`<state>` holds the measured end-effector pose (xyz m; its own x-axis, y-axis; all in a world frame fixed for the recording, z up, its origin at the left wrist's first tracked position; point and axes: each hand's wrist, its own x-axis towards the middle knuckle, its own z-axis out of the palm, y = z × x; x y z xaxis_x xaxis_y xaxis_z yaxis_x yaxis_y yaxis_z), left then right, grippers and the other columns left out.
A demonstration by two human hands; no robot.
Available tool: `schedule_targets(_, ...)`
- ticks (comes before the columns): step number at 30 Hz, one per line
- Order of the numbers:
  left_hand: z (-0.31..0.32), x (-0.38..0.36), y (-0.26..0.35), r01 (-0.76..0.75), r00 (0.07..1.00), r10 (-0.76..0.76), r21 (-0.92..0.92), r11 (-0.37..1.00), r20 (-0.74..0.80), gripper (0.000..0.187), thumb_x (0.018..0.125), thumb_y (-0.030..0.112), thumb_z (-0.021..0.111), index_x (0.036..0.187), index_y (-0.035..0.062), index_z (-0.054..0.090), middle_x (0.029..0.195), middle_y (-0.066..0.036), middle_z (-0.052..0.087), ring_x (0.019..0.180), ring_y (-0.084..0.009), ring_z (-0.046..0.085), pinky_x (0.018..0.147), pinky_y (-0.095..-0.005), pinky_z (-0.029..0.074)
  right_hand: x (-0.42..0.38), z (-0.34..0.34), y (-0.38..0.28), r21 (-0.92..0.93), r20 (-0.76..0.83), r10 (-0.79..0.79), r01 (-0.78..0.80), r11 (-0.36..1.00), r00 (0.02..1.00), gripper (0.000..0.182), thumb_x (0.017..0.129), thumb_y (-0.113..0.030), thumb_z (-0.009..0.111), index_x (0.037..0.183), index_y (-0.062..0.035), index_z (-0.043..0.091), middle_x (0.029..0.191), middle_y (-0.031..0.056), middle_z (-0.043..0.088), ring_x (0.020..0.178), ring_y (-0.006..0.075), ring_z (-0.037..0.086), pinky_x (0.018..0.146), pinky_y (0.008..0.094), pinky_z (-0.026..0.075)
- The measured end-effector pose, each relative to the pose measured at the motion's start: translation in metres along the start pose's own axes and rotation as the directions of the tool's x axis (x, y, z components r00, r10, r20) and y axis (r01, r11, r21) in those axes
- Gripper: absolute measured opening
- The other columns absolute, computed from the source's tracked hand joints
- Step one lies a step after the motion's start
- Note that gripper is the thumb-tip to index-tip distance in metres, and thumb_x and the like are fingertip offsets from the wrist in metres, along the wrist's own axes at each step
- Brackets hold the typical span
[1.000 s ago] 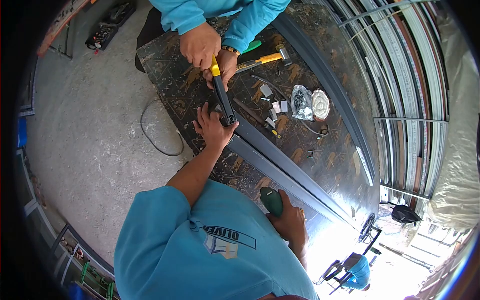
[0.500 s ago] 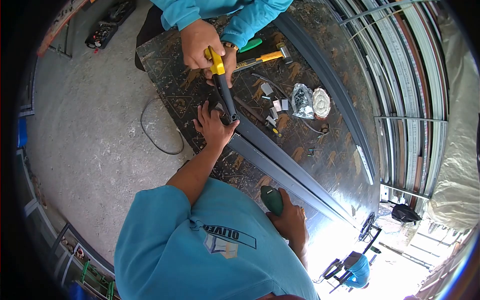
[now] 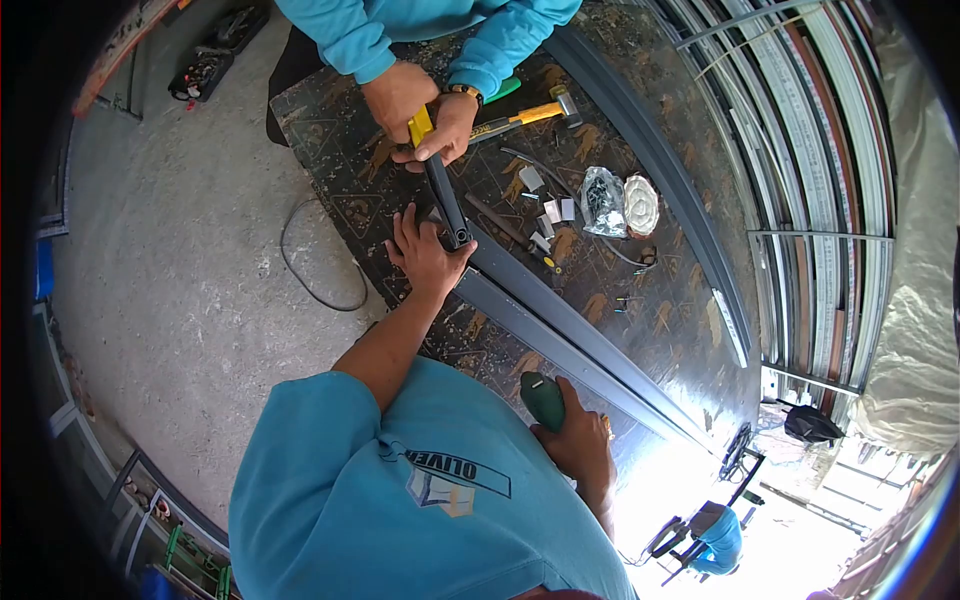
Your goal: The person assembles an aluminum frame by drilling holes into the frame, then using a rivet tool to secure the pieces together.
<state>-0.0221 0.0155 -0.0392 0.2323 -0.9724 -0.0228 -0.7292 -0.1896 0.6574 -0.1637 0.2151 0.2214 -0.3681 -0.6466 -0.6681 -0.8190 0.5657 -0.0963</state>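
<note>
My left hand (image 3: pixel 430 252) lies with fingers spread over the end of a dark grey metal profile (image 3: pixel 560 340), thumb beside the tip of a black tool. My right hand (image 3: pixel 580 440), low by my body, is wrapped round a dark green tool (image 3: pixel 543 401), only its rounded end clearly visible. Across the table, a co-worker's two hands (image 3: pixel 447 128) grip the yellow part (image 3: pixel 420 126) and black body (image 3: pixel 446 200) of a long tool that reaches down to my left hand. Long profiles run diagonally to the lower right.
On the dark table (image 3: pixel 350 130) are a hammer (image 3: pixel 540 113), small metal pieces (image 3: pixel 550 212), a plastic bag of small parts (image 3: pixel 603 202) and a long curved-looking profile (image 3: pixel 660 150). Racked profiles (image 3: pixel 800 130) stand right. A cable (image 3: pixel 285 250) lies on the floor.
The co-worker's nearer-right hand has moved up onto the tool's black body by the yellow part. The tool has shifted slightly left. My hands look unchanged.
</note>
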Motion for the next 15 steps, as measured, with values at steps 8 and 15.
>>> schedule_targets(8, 0.0068, 0.0010, -0.0052, -0.019, 0.999, 0.019, 0.004, 1.000, -0.041, 0.083, 0.070, 0.082, 0.066, 0.108, 0.0081, 0.060, 0.154, -0.019, 0.034, 0.148, -0.0440, 0.022, 0.108, -0.0770, 0.014, -0.0001, -0.0008, 0.0001, 0.021, 0.004, 0.008, -0.008, 1.000, 1.000, 0.084, 0.072, -0.025, 0.081, 0.147, -0.0133, 0.043, 0.108, 0.0245, 0.071, 0.099, 0.0438, 0.069, 0.099, 0.0495, 0.047)
schedule_targets(15, 0.0060, 0.0004, -0.0096, -0.044, 0.999, 0.043, -0.029, 0.999, -0.031, 0.086, 0.069, 0.085, 0.064, 0.103, 0.0048, 0.064, 0.155, -0.019, 0.034, 0.147, -0.0437, 0.022, 0.108, -0.0766, 0.014, -0.0001, -0.0040, 0.0018, 0.048, 0.006, 0.004, -0.004, 0.999, 1.000, 0.082, 0.072, -0.025, 0.081, 0.145, -0.0119, 0.045, 0.109, 0.0246, 0.071, 0.101, 0.0437, 0.069, 0.096, 0.0487, 0.050)
